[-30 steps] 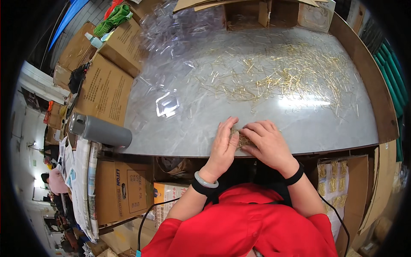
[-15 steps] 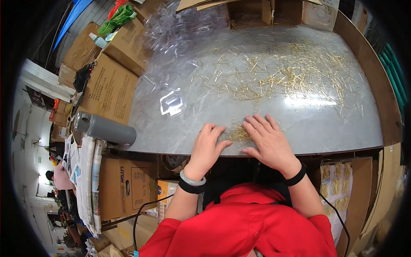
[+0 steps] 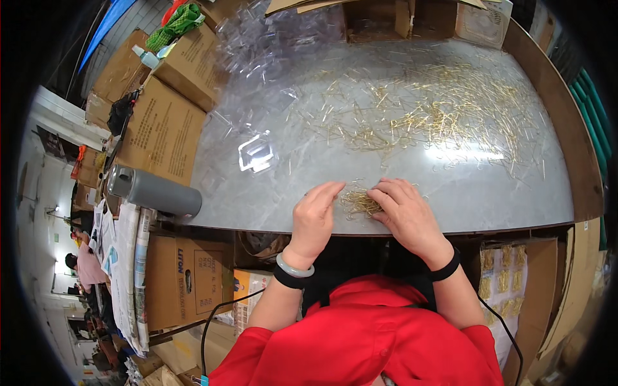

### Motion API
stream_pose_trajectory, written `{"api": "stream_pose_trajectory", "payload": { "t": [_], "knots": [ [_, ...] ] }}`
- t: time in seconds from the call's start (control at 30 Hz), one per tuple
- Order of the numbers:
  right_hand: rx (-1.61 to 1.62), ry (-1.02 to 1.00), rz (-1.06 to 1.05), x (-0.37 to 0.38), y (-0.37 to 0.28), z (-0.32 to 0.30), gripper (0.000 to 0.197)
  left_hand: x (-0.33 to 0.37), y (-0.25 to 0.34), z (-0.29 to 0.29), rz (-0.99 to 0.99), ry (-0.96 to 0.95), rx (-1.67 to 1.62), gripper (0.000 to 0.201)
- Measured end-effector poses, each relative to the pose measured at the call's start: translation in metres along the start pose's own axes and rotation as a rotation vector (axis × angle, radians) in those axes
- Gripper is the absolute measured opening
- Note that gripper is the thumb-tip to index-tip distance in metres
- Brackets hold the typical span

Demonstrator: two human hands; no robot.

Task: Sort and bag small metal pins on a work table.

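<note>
A small heap of thin gold wire hooks (image 3: 359,202) lies on the grey tabletop near its front edge, between my hands. My left hand (image 3: 315,215) stands on edge at the heap's left side, its fingers stretched out and held together, with nothing visible in it. Curled over the heap's right end, my right hand (image 3: 404,211) has its fingers and thumb closed around the ends of some hooks. Its palm hides part of them. Farther back, many loose gold wire hooks (image 3: 438,116) are scattered across the table.
Clear plastic pieces (image 3: 257,71) pile up at the back left. A grey bottle (image 3: 158,192) lies at the left edge beside cardboard boxes (image 3: 158,132). Cardboard borders the right side; a white fan (image 3: 483,24) stands at the back. Below right, a box (image 3: 505,276) holds bundled gold hooks.
My right hand's fingers have gone from spread flat to curled round the heap's right end. My left hand has straightened and turned on edge. The heap looks more gathered.
</note>
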State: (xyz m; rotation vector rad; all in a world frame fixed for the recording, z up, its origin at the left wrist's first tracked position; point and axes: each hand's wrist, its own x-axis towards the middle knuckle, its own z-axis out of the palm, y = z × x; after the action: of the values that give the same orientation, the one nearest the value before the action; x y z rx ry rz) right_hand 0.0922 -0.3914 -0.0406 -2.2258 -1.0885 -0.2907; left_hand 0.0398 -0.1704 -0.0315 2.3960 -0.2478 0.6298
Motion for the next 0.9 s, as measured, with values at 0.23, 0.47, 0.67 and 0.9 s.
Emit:
{"api": "stream_pose_trajectory", "payload": {
  "t": [0.23,0.47,0.67,0.9],
  "knots": [
    [-0.043,-0.029,-0.054,-0.001,0.006,0.003,0.042,0.015,0.004,0.02,0.111,-0.17,-0.051,0.045],
    [-0.016,0.053,0.153,-0.023,0.016,-0.038,0.075,0.001,0.005,0.013,0.089,-0.354,0.015,0.094],
    [-0.039,0.022,0.187,-0.031,0.028,-0.04,0.051,0.01,0.009,0.028,0.165,-0.345,-0.035,0.085],
    [-0.017,0.186,0.184,-0.014,0.006,-0.001,0.037,0.009,0.011,0.037,0.104,-0.288,-0.08,0.063]
  ]
}}
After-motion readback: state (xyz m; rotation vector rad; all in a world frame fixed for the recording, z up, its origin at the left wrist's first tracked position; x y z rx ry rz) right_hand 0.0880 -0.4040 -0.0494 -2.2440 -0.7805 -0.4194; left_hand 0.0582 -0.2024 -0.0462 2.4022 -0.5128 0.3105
